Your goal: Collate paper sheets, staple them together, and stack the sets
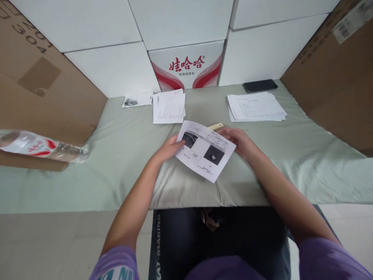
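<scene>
A printed sheet of paper (pixel 201 151) with two dark pictures and small text is held tilted above the cloth. My left hand (pixel 170 148) grips its left edge, thumb on top and the other fingers hidden underneath. At the upper right edge, my right hand (pixel 239 140) is closed on the same sheet, its fingers bent and partly behind the paper. A pale yellow, flat-looking object (pixel 216 126) peeks out from behind the sheet's top edge, near the right fingertips; most of it is covered.
Two paper stacks, one left (pixel 169 108) and one right (pixel 255 107), lie farther back. A dark phone (pixel 260 86) rests behind the right stack. A small white packet (pixel 137 100) lies at back left. White cartons (pixel 186 66) and brown boxes enclose the table. A bottle (pixel 43 147) lies far left.
</scene>
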The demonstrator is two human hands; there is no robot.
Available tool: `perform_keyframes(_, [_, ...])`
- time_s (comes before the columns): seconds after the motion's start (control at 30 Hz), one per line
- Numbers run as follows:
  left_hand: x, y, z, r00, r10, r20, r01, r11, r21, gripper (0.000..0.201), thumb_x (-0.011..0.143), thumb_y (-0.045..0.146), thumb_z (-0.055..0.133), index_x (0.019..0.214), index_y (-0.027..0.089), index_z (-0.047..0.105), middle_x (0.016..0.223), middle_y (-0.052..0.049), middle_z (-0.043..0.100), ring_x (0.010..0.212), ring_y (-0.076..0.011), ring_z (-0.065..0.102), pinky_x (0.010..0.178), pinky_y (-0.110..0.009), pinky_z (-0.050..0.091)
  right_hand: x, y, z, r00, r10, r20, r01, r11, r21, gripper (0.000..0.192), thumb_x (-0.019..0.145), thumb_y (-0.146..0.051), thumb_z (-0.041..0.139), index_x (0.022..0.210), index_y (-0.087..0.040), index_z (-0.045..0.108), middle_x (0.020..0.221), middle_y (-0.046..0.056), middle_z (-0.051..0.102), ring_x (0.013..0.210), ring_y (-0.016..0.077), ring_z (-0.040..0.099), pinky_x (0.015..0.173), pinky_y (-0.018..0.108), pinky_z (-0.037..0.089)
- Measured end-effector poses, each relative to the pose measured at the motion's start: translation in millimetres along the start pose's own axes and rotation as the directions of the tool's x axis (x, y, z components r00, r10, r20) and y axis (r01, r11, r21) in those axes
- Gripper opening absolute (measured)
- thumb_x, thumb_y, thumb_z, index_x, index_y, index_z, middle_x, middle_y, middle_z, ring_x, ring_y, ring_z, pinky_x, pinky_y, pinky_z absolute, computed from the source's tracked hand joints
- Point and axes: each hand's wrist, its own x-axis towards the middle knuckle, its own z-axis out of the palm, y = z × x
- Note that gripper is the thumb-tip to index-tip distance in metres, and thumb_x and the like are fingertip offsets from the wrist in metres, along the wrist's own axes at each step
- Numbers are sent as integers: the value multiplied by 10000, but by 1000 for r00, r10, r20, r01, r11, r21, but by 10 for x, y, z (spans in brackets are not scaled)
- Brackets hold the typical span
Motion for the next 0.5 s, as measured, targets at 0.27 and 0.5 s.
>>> perform_keyframes(0.27, [-103,101,-61,987,29,161,-55,986,157,381,842,421,741,1183,252,730,741,-30,733,511,-181,646,481,-312,554,-40,89,-2,937,190,294,-119,962,-245,282,810,-431,779,962,-194,791,839,62,771,665,212,721,509,273,543])
perform_keyframes(0.5, [-162,176,-162,994,-7,106,-9,988,151,349,800,441,797,1074,227,764,621,-16,646,501,-189,628,572,-364,603,-32,77,-11,956,163,244,-74,939,-335,300,817,-451,768,967,-192,785,794,59,755,609,203,689,466,278,508])
